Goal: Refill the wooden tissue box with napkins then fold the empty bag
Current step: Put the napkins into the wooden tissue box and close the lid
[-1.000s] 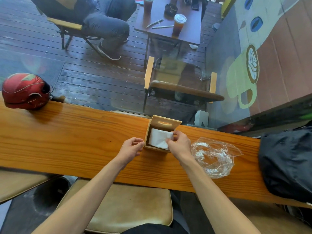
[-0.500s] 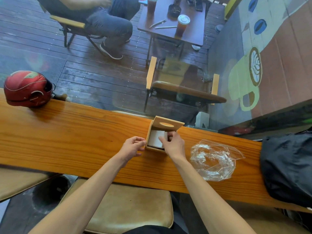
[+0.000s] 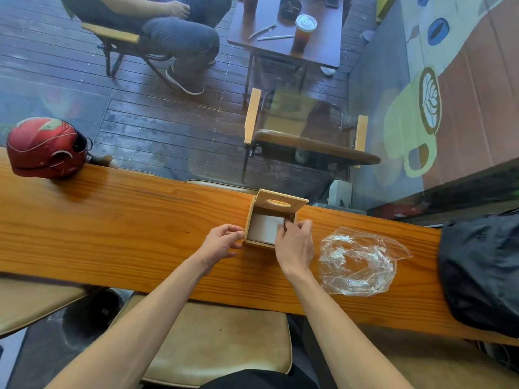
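Forearms, both bare, reach forward over a tan padded stool seat (image 3: pixel 213 341) to the long orange-brown wooden counter (image 3: pixel 126 228). The left hand (image 3: pixel 222 242) has its curled fingers pressed on the left wall of the small light wooden tissue box (image 3: pixel 254 220) and holds nothing else. The right hand (image 3: pixel 295 242) is over the box's right part, fingertips pinched at the edge of the white napkins (image 3: pixel 265 228) lying inside. The box lid (image 3: pixel 280 203) stands open, tilted up at the far side. The crumpled clear plastic bag (image 3: pixel 356 262) lies just right of the box, apart from it. A black fabric bag (image 3: pixel 480 270) is at the right end, a red helmet (image 3: pixel 45 148) at the far left. No writing can be read anywhere.
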